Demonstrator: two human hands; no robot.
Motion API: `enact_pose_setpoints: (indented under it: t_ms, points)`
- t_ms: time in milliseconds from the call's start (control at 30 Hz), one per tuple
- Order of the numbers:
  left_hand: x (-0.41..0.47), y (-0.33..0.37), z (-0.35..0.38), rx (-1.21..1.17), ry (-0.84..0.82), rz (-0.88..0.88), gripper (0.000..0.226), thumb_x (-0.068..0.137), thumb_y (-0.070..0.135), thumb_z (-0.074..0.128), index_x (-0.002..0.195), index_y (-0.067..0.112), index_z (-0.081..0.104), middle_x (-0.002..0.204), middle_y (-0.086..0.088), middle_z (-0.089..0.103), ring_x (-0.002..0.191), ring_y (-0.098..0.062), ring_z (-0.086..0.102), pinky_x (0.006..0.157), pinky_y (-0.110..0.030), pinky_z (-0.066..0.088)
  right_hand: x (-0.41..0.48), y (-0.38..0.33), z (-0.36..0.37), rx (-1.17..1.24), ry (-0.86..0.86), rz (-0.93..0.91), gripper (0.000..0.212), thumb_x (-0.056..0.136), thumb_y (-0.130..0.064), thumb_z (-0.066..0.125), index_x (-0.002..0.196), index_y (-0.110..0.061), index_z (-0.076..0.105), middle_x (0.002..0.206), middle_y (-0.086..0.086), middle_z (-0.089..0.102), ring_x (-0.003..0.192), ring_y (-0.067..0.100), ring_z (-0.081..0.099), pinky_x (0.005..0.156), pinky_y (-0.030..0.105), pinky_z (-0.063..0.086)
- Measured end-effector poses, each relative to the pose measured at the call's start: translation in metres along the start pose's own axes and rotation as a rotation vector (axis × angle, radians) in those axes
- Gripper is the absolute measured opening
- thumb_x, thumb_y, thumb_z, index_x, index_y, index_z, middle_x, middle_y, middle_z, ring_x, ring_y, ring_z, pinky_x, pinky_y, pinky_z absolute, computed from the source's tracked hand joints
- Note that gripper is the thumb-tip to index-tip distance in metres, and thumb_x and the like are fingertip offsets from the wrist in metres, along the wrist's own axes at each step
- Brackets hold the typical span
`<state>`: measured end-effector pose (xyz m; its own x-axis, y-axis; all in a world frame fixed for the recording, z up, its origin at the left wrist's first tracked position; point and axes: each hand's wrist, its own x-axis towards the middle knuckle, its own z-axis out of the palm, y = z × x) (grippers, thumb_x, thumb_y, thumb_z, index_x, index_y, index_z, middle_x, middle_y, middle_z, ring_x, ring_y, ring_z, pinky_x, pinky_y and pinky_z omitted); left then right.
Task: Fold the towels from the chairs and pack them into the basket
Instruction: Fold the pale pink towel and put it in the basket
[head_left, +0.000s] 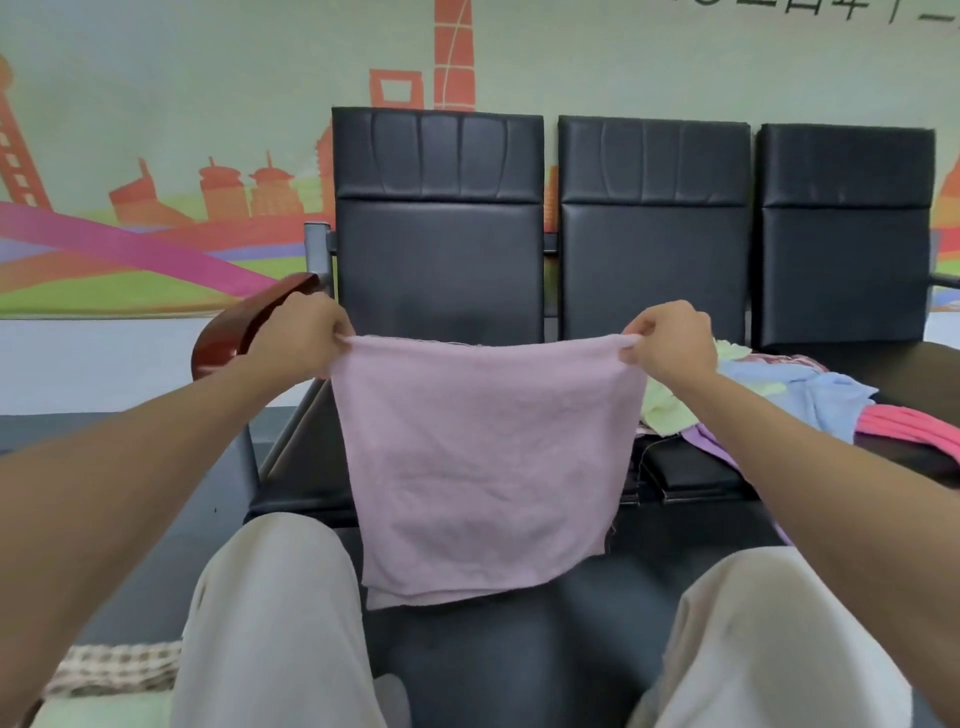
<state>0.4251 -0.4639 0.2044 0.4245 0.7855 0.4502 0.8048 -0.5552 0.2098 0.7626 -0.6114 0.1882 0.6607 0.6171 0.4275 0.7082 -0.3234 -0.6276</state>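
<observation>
Now my left hand (304, 332) and my right hand (670, 338) each pinch one top corner of the pink towel (483, 467), with the fingers closed on the cloth. It hangs doubled in front of the black chairs (441, 234), above my knees. More towels (810, 400) lie in a loose heap on the seat at my right.

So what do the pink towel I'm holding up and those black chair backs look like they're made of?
The pink towel looks like soft cotton terry: matte, fuzzy nap, limp creases, a frayed thread at its lower right corner. The chair backs look like leather or vinyl over padding: smooth, faintly glossy, stitched panels. Which one, the picture can't settle.
</observation>
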Motion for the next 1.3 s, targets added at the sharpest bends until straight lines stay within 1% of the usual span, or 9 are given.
enact_pose_setpoints:
  t_ms: [233, 367, 533, 767, 867, 967, 1033, 1167, 1300]
  points:
    - [0.000, -0.010, 0.013, 0.067, -0.021, -0.091, 0.025, 0.081, 0.000, 0.058, 0.091, 0.018, 0.072, 0.096, -0.008, 0.068, 0.094, -0.032, 0.061, 0.072, -0.036, 0.048, 0.002, 0.010, 0.015, 0.157, -0.156, -0.013, 0.010, 0.079, -0.004, 0.066, 0.077, -0.010, 0.073, 0.075, 0.006, 0.063, 0.078, 0.021, 0.052, 0.067, 0.027, 0.040]
    - [-0.009, -0.010, 0.025, 0.202, -0.097, -0.031, 0.017, 0.084, -0.004, 0.046, 0.085, 0.004, 0.060, 0.093, -0.016, 0.058, 0.091, -0.038, 0.057, 0.070, -0.037, 0.043, 0.001, 0.011, 0.023, 0.003, -0.204, 0.003, 0.028, 0.074, 0.001, 0.045, 0.050, -0.010, 0.036, 0.059, 0.010, 0.035, 0.066, 0.023, 0.036, 0.060, 0.028, 0.025]
    - [-0.017, -0.006, 0.030, 0.181, -0.013, -0.022, 0.017, 0.083, -0.003, 0.054, 0.090, 0.001, 0.069, 0.088, -0.018, 0.063, 0.090, -0.039, 0.060, 0.067, -0.037, 0.043, -0.006, 0.009, 0.019, -0.113, -0.175, 0.021, 0.022, 0.068, -0.006, 0.070, 0.061, -0.025, 0.062, 0.079, 0.007, 0.067, 0.079, 0.027, 0.061, 0.060, 0.028, 0.045]
    - [-0.024, -0.005, 0.030, 0.163, 0.016, -0.098, 0.028, 0.081, 0.000, 0.059, 0.099, 0.015, 0.074, 0.099, -0.010, 0.068, 0.093, -0.032, 0.061, 0.068, -0.033, 0.043, -0.014, 0.011, 0.013, 0.053, -0.196, -0.021, 0.023, 0.065, 0.002, 0.075, 0.066, -0.020, 0.071, 0.077, 0.004, 0.071, 0.083, 0.020, 0.062, 0.072, 0.031, 0.052]
    - [-0.025, -0.012, 0.030, 0.055, -0.017, -0.128, 0.026, 0.083, -0.002, 0.054, 0.097, 0.009, 0.074, 0.092, -0.012, 0.070, 0.084, -0.031, 0.065, 0.065, -0.033, 0.045, -0.015, 0.012, 0.014, 0.153, -0.267, -0.012, 0.012, 0.072, 0.000, 0.076, 0.081, -0.009, 0.074, 0.076, 0.007, 0.066, 0.072, 0.015, 0.057, 0.069, 0.027, 0.045]
    - [-0.018, -0.022, 0.035, -0.234, -0.058, -0.226, 0.022, 0.088, -0.004, 0.049, 0.078, 0.004, 0.067, 0.073, -0.012, 0.067, 0.056, -0.030, 0.069, 0.059, -0.038, 0.058, -0.004, 0.017, 0.021, 0.175, -0.266, 0.037, 0.007, 0.081, -0.003, 0.071, 0.075, -0.007, 0.069, 0.064, 0.007, 0.057, 0.052, 0.013, 0.054, 0.046, 0.022, 0.037]
    - [-0.007, -0.030, 0.044, -0.507, -0.037, -0.351, 0.020, 0.091, -0.001, 0.051, 0.076, 0.003, 0.063, 0.081, -0.014, 0.063, 0.053, -0.034, 0.069, 0.058, -0.041, 0.060, 0.006, 0.017, 0.030, 0.193, -0.246, 0.076, 0.017, 0.085, -0.003, 0.065, 0.068, -0.004, 0.062, 0.062, 0.008, 0.054, 0.044, 0.013, 0.058, 0.040, 0.020, 0.036]
    - [0.022, -0.044, 0.075, -0.832, 0.039, -0.520, 0.006, 0.090, 0.001, 0.060, 0.086, 0.003, 0.064, 0.091, -0.018, 0.063, 0.064, -0.035, 0.071, 0.064, -0.038, 0.062, 0.030, 0.015, 0.059, 0.283, -0.230, 0.129, 0.033, 0.085, 0.005, 0.056, 0.055, -0.008, 0.049, 0.057, 0.005, 0.051, 0.061, 0.029, 0.070, 0.063, 0.035, 0.058]
    - [0.056, -0.052, 0.114, -0.892, 0.104, -0.572, 0.008, 0.089, -0.001, 0.061, 0.085, 0.004, 0.064, 0.091, -0.018, 0.066, 0.068, -0.030, 0.070, 0.071, -0.034, 0.059, 0.065, 0.018, 0.107, 0.340, -0.189, 0.214, 0.024, 0.076, 0.005, 0.046, 0.059, -0.006, 0.058, 0.063, 0.011, 0.061, 0.067, 0.032, 0.072, 0.072, 0.045, 0.060]
